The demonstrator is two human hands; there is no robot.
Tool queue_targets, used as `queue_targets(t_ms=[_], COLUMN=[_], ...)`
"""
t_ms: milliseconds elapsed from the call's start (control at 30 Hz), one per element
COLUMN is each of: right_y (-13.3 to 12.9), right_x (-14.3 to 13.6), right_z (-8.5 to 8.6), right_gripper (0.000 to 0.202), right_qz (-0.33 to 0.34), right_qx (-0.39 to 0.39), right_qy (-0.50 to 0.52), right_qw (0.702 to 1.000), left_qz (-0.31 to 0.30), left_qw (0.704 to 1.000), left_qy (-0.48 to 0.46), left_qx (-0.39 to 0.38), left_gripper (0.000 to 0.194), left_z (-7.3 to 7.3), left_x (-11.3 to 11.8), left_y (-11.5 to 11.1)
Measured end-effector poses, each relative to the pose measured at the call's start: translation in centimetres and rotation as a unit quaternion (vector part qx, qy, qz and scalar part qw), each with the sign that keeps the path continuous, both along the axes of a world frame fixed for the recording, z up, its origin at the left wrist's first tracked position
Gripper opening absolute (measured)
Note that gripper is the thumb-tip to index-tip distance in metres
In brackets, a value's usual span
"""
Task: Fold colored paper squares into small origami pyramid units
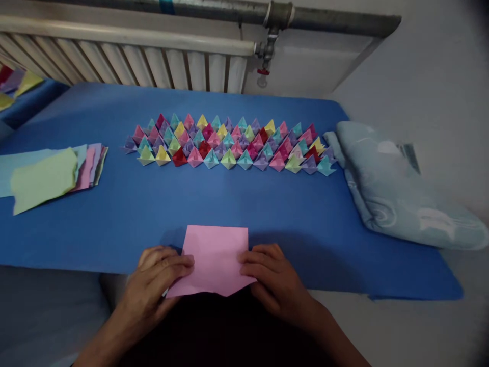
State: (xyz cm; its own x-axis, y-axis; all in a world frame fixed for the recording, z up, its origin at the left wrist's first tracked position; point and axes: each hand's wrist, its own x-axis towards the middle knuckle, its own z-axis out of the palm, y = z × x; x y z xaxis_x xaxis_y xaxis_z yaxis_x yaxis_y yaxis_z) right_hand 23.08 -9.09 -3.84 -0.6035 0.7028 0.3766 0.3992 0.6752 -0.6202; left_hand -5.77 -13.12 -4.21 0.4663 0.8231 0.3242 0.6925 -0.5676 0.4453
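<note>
A sheet of pink paper (pixel 217 257) lies at the near edge of the blue table, its lower edge uneven and reaching past that edge. My left hand (pixel 155 275) grips its left side, fingers on top and thumb below. On the right side, my right hand (pixel 273 275) pinches the paper the same way. Farther back on the table stand several rows of small folded paper boats (pixel 228 159) in pink, blue, purple, yellow, green and red, packed close together.
To the left lies a stack of torn coloured paper (pixel 46 176). A folded light-blue blanket (pixel 397 188) rests on the right end of the blue table (pixel 153 204). Behind stand a white radiator (pixel 133 63) and a pipe valve with a red handle (pixel 263 72).
</note>
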Motion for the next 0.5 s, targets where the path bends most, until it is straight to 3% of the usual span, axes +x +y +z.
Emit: queue_targets(t_ms=[333, 500], right_y=[0.1, 0.0], right_x=[0.1, 0.1], right_z=[0.6, 0.9], right_gripper=[0.011, 0.011], right_qz=[0.059, 0.031], right_qx=[-0.061, -0.077], right_qy=[-0.055, -0.057], right_qw=[0.995, 0.995], left_qz=[-0.017, 0.015], left_qw=[0.999, 0.998], left_qy=[0.009, -0.002], left_qx=[-0.042, -0.068], left_gripper=[0.017, 0.021], left_z=[1.1, 0.9], left_x=[0.8, 0.9], left_y=[0.1, 0.0])
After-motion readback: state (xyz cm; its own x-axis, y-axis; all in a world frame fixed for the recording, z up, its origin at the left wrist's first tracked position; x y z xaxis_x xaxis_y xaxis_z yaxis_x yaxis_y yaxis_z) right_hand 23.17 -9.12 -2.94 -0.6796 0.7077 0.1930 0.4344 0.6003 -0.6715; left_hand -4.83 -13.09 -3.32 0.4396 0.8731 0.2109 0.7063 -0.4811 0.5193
